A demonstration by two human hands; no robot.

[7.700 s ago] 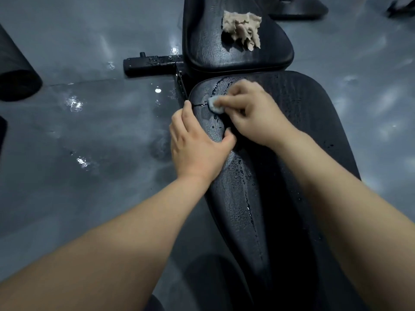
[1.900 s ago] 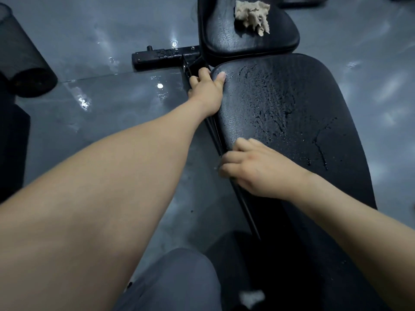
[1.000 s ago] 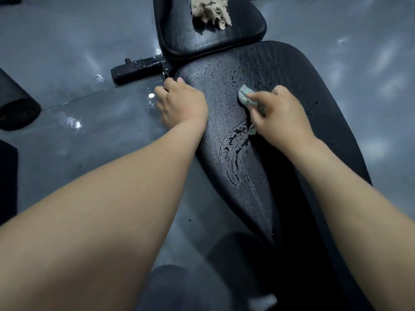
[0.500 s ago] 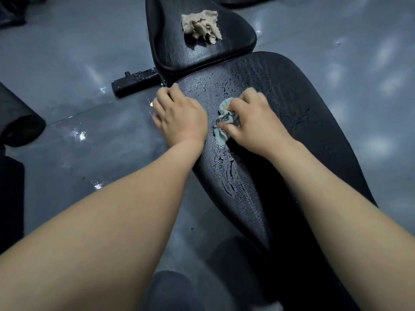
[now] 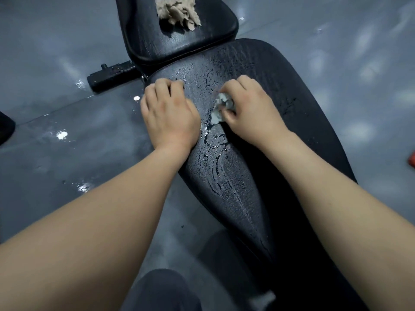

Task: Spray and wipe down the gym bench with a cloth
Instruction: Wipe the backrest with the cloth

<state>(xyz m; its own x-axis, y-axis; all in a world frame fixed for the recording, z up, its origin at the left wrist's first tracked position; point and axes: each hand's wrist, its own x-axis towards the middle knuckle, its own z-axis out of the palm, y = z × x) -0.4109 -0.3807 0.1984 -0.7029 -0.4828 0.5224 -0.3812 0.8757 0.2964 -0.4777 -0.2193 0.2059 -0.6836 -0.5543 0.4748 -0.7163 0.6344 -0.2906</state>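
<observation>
We're mid wipe step. R hand (image 5: 251, 111) pinches a small bunched grey cloth (image 5: 219, 111) and presses it on the bench's wet back pad (image 5: 280, 70). L hand (image 5: 169, 115) rests at the pad's left edge, fingers bent; can't tell if it grips. Next, we reckon: drag the cloth thru the streaks (image 5: 215, 153) nearer us. No containers or spray bottle in view. A tan rag (image 5: 177, 9) lies on the seat pad (image 5: 143, 37).

A black surface (image 5: 292, 90) with leather-like grain, streaked with shiny wet trails; a small pale grey-blue cloth (image 5: 221, 108); a crumpled beige rag (image 5: 177, 9); a glossy slate-grey floor (image 5: 67, 52) flecked with white glints; and a red-orange object (image 5: 412, 161).
</observation>
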